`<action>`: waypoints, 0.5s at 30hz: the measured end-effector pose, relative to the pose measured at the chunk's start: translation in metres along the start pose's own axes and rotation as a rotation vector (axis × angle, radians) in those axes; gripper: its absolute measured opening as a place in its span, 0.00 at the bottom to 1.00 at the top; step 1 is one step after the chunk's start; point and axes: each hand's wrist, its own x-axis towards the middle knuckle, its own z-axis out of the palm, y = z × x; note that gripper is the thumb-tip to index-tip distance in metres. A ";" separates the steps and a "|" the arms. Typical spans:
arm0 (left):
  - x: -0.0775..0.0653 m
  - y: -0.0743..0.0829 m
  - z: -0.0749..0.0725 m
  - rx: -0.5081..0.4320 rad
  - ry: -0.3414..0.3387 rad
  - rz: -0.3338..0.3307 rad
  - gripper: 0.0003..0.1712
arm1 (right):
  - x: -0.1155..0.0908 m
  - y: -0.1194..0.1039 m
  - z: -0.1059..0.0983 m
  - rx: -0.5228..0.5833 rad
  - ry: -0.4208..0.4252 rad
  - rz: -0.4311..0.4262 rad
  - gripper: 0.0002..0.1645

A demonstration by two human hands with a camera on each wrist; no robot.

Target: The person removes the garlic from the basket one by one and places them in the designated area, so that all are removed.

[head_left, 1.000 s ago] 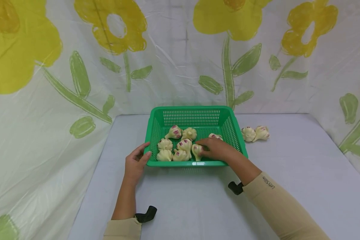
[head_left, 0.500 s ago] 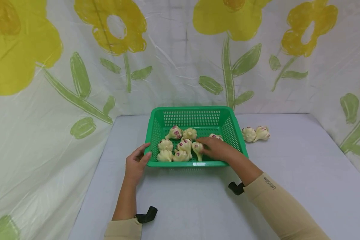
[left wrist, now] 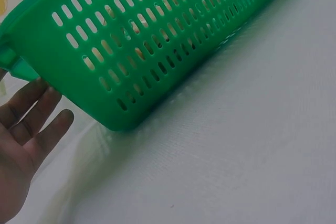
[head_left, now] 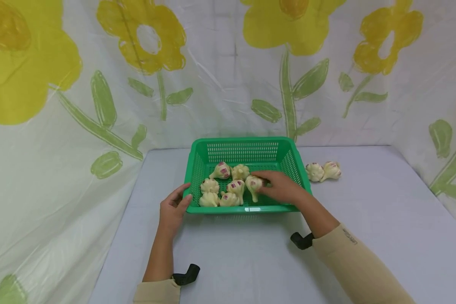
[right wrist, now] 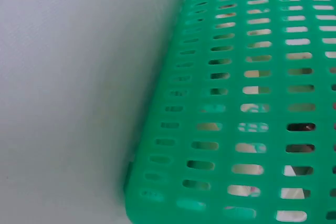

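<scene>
A green plastic basket [head_left: 247, 209] with slotted walls stands on the table, holding several garlic bulbs [head_left: 221, 170] with purple patches, mostly on its left side. My left hand [head_left: 172, 211] grips the basket's left rim near the front corner, thumb at the rim. In the left wrist view, fingers [left wrist: 34, 114] of that hand reach the outer wall below the rim. Inside the basket, right of the other bulbs, my right hand [head_left: 279, 185] pinches a garlic bulb [head_left: 254, 185] with its stem pointing down. The right wrist view shows only the basket's front wall [right wrist: 226, 129], which hides that hand.
Two more garlic bulbs [head_left: 323, 171] lie on the white-covered table [head_left: 243, 261] just right of the basket. Behind the table hangs a white curtain [head_left: 220, 101] with large yellow flowers.
My right hand has raised its garlic bulb slightly and shifted a little right. A bulb seen behind that hand earlier is now hidden. The left hand stays at the rim.
</scene>
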 end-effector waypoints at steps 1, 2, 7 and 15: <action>0.000 0.000 0.000 -0.005 0.001 0.000 0.21 | -0.002 0.000 -0.001 0.009 0.012 0.008 0.32; 0.000 -0.001 0.000 -0.005 0.002 0.000 0.21 | -0.003 0.000 -0.002 0.023 0.023 0.014 0.32; -0.001 0.000 0.001 0.003 0.003 0.000 0.21 | -0.013 0.003 -0.011 0.067 0.062 0.042 0.32; -0.002 0.002 0.001 0.005 0.010 0.004 0.22 | -0.029 0.017 -0.030 0.132 0.139 0.055 0.32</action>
